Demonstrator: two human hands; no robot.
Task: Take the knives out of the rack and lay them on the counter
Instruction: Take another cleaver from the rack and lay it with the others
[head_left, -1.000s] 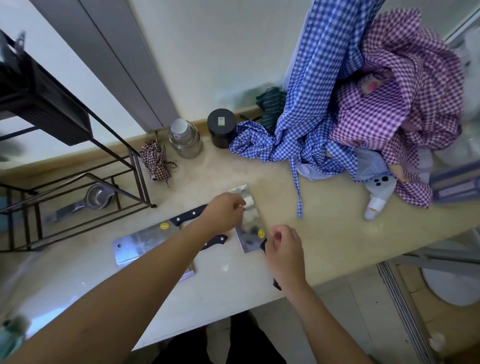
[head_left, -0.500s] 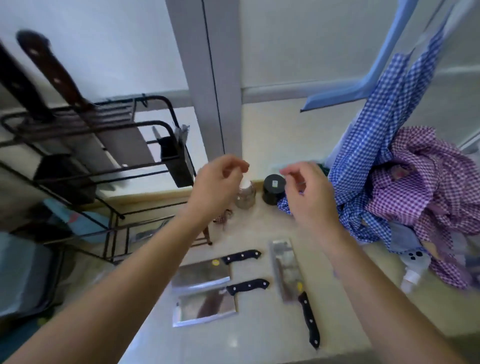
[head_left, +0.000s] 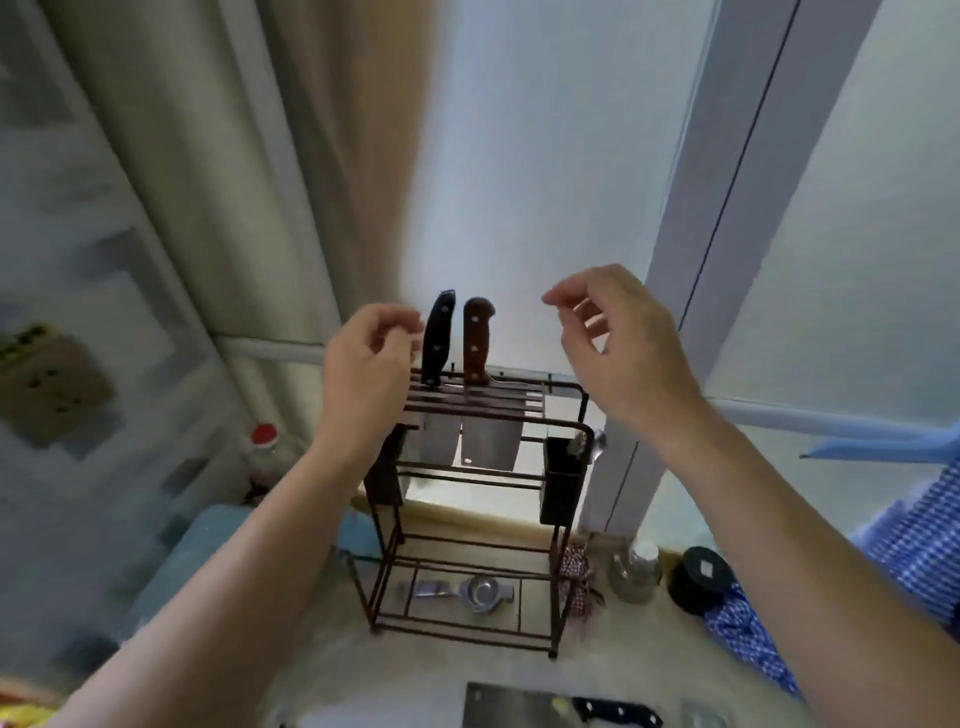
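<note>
A single head-worn, wide-angle camera is looking forward and slightly down from close behind the person's raised forearms. It is facing the wire knife rack (head_left: 470, 499), standing near the middle of the frame against a bright window. The counter (head_left: 322, 670) is showing only along the bottom edge, with straight lines bending outward at the sides.

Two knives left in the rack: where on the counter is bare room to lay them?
Bare beige counter lies between the dark wire rack and the black-handled cleaver at the bottom edge. Right is crowded: glass jar, black round tin, blue checked cloth.
</note>
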